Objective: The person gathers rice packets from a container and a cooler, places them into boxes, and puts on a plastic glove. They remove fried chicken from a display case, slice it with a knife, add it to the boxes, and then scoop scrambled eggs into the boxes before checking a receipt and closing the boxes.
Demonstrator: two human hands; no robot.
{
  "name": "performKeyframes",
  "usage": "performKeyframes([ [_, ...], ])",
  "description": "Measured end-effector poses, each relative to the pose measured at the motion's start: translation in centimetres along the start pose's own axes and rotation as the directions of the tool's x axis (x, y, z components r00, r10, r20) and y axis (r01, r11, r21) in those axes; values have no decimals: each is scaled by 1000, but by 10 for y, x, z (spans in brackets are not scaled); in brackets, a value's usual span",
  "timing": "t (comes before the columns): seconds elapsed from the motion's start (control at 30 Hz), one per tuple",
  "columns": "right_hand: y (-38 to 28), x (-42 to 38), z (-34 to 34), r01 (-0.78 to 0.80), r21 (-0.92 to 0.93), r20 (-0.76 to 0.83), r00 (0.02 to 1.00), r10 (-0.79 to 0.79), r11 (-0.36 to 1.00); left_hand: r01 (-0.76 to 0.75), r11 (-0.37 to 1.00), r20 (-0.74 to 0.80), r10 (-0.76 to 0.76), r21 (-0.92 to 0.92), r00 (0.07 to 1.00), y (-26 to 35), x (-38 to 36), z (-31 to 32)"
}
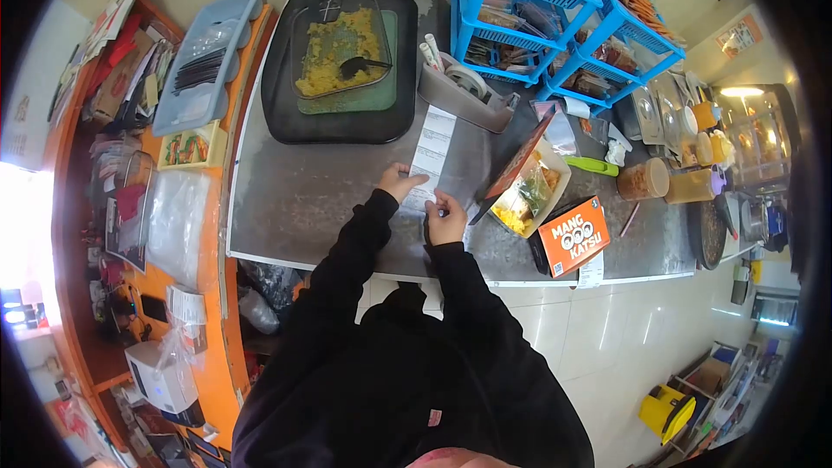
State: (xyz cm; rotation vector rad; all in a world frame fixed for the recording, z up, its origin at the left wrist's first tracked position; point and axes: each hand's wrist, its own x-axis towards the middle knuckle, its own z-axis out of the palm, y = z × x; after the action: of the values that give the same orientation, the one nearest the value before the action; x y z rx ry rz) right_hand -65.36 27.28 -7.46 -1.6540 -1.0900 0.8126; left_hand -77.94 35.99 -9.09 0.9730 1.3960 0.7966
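A long white paper receipt (431,152) lies on the grey steel counter (303,199). My left hand (397,182) rests on its lower left part, fingers curled, pressing it down. At the slip's bottom edge my right hand (447,218) is closed around what looks like a pen, its tip on the paper. An open takeaway box of food (529,191) with an orange lid stands just right of my right hand. Both arms wear black sleeves.
A black tray (338,56) with a dish of yellow food and a scoop sits at the back. A grey tape dispenser (468,91), blue wire racks (563,17), an orange "Mang Katsu" box (574,236), sauce jars (646,180) and an orange side shelf (186,147) surround the counter.
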Motion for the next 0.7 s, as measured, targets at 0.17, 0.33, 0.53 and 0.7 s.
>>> performKeyframes([
  [0.17,6,5,-1,-19,-48,11,1000,20,999,-52,983,45,45,174,998,7,3,1],
  [0.33,-4,9,0,-85,-153,57,994,94,985,-109,973,58,99,201,993,5,0,2],
  [0.53,-12,17,-2,-43,-316,109,991,81,948,-90,963,85,70,253,994,14,-1,0],
  [0.7,-13,16,-1,-35,-255,86,995,59,966,-75,967,103,51,242,993,14,2,-1],
])
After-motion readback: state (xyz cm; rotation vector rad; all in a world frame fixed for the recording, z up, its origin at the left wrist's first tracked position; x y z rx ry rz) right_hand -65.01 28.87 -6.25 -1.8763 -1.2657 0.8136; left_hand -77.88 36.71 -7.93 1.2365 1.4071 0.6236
